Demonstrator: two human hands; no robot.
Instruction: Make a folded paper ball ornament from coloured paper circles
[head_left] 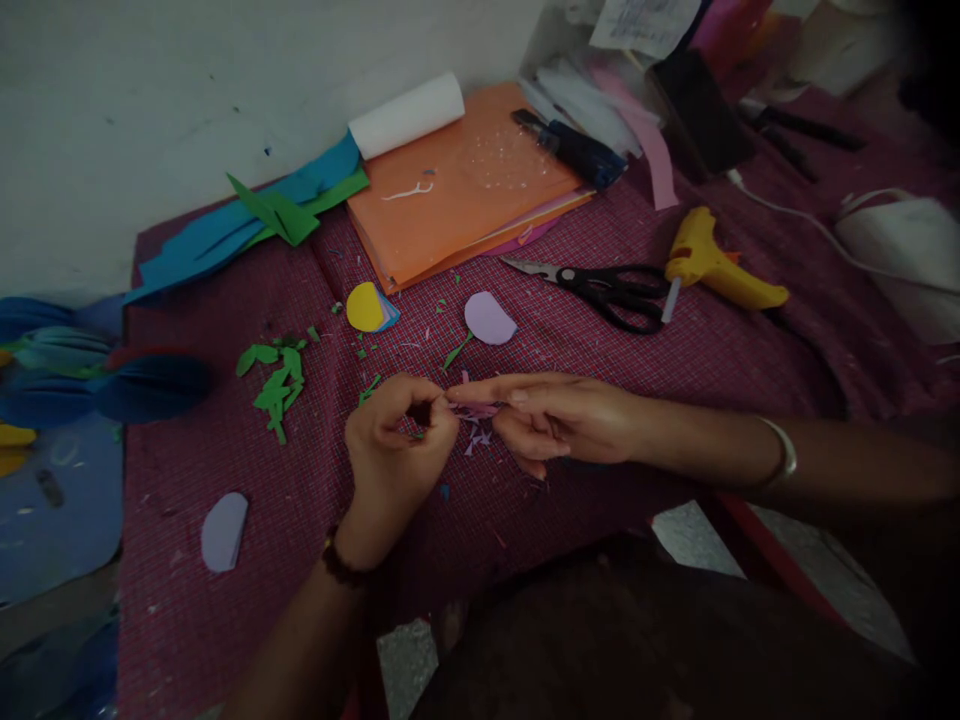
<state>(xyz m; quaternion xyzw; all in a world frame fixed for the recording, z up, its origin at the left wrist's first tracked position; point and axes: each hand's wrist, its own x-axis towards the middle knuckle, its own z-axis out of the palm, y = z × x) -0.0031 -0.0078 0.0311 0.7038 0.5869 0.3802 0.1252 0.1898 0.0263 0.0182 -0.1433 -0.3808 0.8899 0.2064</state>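
My left hand [401, 450] is closed in a pinch, thumb against forefinger. Its fingertips meet those of my right hand [562, 418], whose forefinger reaches left while the other fingers curl under. A small piece of pink paper [478, 409] shows between the hands, partly hidden by the fingers. Below them lie lilac paper scraps [478, 440]. Just beyond my hands rests a folded lilac paper disc [490, 318] beside a thin green paper strip [457, 352]. To the left are a yellow paper disc stack [366, 307] and a heap of green paper leaves [281, 385].
Black-handled scissors [600, 288] and a yellow glue gun [716, 265] lie right. Behind are orange sheets [465, 190], a white roll [409, 115], a blue cutter [574, 150] and blue paper [217, 235]. Another lilac piece [223, 532] sits front left on the checked cloth [300, 620].
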